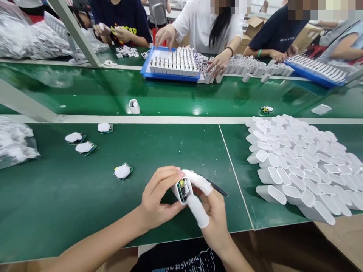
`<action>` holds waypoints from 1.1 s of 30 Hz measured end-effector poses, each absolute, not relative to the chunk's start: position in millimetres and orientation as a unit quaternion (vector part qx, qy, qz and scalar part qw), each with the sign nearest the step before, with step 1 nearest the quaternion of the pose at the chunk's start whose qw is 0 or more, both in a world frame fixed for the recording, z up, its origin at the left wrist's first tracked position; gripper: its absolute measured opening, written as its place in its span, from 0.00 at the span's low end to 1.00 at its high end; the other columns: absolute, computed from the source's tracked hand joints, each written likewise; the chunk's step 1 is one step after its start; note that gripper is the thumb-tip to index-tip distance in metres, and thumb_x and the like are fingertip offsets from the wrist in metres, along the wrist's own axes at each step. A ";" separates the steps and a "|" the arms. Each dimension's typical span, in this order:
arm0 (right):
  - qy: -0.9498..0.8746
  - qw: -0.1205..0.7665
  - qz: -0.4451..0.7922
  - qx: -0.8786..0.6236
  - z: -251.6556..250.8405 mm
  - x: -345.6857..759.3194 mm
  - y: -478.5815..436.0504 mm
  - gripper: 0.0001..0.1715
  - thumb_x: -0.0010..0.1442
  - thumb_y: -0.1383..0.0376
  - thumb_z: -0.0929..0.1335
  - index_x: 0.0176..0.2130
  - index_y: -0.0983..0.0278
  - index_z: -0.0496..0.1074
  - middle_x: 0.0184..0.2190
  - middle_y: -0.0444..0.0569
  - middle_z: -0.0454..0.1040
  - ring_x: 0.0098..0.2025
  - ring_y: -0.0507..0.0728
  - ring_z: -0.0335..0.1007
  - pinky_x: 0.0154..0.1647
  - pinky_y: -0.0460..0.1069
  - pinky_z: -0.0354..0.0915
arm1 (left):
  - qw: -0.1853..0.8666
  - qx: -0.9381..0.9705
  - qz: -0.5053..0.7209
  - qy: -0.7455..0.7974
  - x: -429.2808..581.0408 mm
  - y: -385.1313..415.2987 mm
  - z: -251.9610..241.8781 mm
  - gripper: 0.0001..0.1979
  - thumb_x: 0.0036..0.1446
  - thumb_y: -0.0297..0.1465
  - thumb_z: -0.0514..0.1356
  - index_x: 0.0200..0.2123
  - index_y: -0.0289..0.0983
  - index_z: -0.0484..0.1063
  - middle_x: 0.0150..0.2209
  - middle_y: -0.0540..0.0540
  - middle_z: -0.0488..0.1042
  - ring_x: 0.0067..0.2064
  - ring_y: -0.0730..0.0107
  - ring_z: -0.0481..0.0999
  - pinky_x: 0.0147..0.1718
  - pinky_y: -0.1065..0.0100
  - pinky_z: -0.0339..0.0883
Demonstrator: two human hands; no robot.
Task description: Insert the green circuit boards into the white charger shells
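Observation:
A white casing (176, 192) is held between both hands above the green table, its open end facing up and showing a circuit board (184, 189) with a yellow part inside. My left hand (161, 194) wraps its fingers and thumb round the casing's left side. On the right side, my right hand (211, 211) grips it with thumb and forefinger, both covered in white finger sleeves. A dark thin tool (218, 187) lies just behind my right hand, partly hidden by it. Several circuit boards with white blobs, one of them nearest (122, 172), lie left of my hands.
Many white casings (297, 162) stand packed at the right. Plastic bags (15, 143) lie at the left edge. One casing (135, 107) and a small board (266, 109) rest on the green strip beyond the white rail (170, 119). Across it, people work around blue trays (170, 76).

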State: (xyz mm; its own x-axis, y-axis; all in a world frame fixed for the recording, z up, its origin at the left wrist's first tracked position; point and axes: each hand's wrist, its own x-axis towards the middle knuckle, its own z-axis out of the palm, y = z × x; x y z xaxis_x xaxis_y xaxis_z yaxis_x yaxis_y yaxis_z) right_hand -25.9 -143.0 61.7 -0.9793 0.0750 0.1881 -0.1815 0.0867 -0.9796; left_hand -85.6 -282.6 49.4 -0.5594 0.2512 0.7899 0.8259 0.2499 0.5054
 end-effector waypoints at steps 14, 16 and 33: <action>-0.872 0.149 0.463 0.051 89.8 -37.0 -130.4 0.10 0.60 0.72 0.64 0.37 0.62 0.75 0.33 0.47 0.80 0.34 0.55 0.78 0.37 0.50 0.75 | 0.303 -0.470 -0.398 -0.727 -86.8 -289.4 41.8 0.18 0.56 0.21 0.61 0.51 0.27 0.67 0.41 0.39 0.73 0.48 0.58 0.75 0.44 0.58 0.78; -0.876 0.130 0.458 0.080 90.0 -39.7 -127.0 0.12 0.60 0.72 0.64 0.40 0.61 0.75 0.36 0.48 0.80 0.35 0.55 0.78 0.37 0.50 0.75 | 0.286 -0.455 -0.409 -0.738 -87.6 -289.0 39.8 0.19 0.56 0.21 0.60 0.52 0.29 0.66 0.42 0.39 0.74 0.48 0.58 0.76 0.43 0.58 0.78; -0.827 0.083 0.554 0.052 83.0 -46.3 -122.2 0.12 0.60 0.69 0.67 0.42 0.60 0.77 0.36 0.47 0.81 0.34 0.55 0.78 0.35 0.49 0.73 | 0.256 -0.422 -0.428 -0.757 -87.3 -286.3 39.4 0.20 0.56 0.24 0.62 0.53 0.32 0.65 0.43 0.39 0.74 0.48 0.60 0.77 0.44 0.61 0.77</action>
